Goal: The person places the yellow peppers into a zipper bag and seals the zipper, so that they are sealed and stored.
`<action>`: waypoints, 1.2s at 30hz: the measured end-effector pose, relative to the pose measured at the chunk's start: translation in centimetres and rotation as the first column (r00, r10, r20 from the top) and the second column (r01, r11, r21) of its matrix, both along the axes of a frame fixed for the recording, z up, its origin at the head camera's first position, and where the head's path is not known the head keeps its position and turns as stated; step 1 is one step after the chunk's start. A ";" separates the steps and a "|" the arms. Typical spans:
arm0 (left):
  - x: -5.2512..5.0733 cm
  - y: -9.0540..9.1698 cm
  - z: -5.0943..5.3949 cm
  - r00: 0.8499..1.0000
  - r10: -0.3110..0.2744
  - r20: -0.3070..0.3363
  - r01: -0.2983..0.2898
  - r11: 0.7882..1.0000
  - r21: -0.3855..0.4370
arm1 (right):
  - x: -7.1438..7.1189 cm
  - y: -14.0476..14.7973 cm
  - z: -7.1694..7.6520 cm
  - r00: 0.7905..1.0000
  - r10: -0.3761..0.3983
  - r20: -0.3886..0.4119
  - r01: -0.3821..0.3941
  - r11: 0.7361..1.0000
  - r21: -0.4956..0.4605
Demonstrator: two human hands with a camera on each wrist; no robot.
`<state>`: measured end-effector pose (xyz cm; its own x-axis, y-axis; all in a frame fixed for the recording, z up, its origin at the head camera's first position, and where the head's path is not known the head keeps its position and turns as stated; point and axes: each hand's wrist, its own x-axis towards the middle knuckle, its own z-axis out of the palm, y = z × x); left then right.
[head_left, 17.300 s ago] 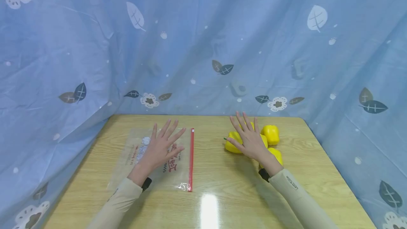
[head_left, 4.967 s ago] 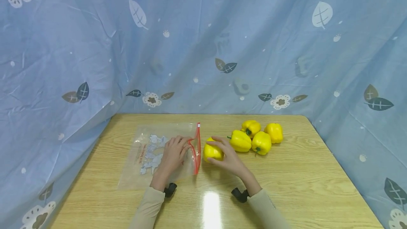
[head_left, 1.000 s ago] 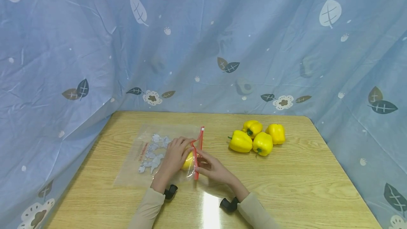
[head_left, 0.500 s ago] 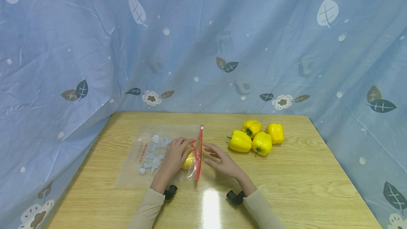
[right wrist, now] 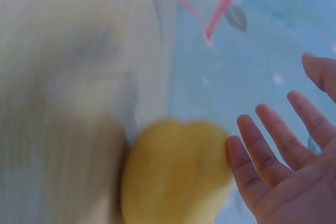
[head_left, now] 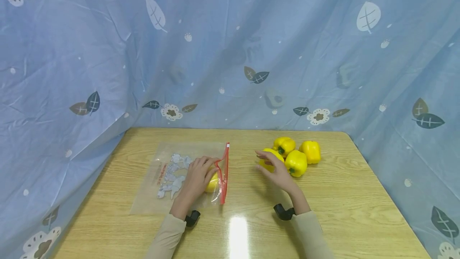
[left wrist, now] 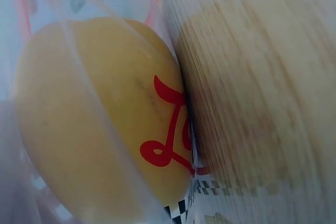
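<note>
A clear zip bag (head_left: 149, 195) with a red zip edge lies on the table at left, its mouth facing right and lifted apart. My left hand (head_left: 195, 175) pinches the upper layer of the mouth from above. Inside the bag, just behind the mouth, sits a yellow bell pepper (head_left: 212, 183); it fills much of the left wrist view through the plastic (left wrist: 168, 95). My right hand (head_left: 280, 175), fingers spread and holding nothing, hovers over the leftmost loose yellow bell pepper (head_left: 272, 153) and partly hides it. In the right wrist view, a blurred yellow pepper (right wrist: 176, 174) appears beside my fingers.
More yellow bell peppers cluster at right: one at the back (head_left: 283, 145), one in front (head_left: 296, 164) and one farther right (head_left: 311, 152). A blue patterned curtain (head_left: 223, 51) surrounds the wooden table (head_left: 359, 207) at the back and sides.
The right hand put one pepper into the bag, withdrew from its mouth and moved right to the loose peppers. The left hand stays at the bag mouth.
</note>
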<state>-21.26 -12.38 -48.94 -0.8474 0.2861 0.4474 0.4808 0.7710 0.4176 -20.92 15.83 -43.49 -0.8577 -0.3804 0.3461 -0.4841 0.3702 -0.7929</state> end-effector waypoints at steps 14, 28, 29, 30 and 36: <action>0.0 0.0 0.1 1.000 -0.002 0.021 0.002 1.000 0.003 | -2.3 7.0 -2.3 0.963 -0.227 -0.148 0.244 0.964 0.106; 0.1 0.0 0.1 1.000 0.000 0.008 0.000 1.000 0.006 | -2.0 10.2 -2.9 0.939 -0.327 -0.106 0.343 0.883 0.320; 0.1 0.0 0.1 1.000 0.000 0.009 0.000 1.000 0.008 | -2.0 10.3 -3.0 0.937 -0.334 -0.106 0.349 0.875 0.336; 0.1 0.0 0.1 1.000 0.000 0.011 0.000 1.000 0.009 | -2.0 10.3 -3.0 0.935 -0.341 -0.101 0.354 0.868 0.349; 0.0 0.0 0.1 1.000 0.003 0.019 -0.004 1.000 0.014 | -2.0 10.1 -3.2 0.920 -0.385 -0.073 0.381 0.835 0.398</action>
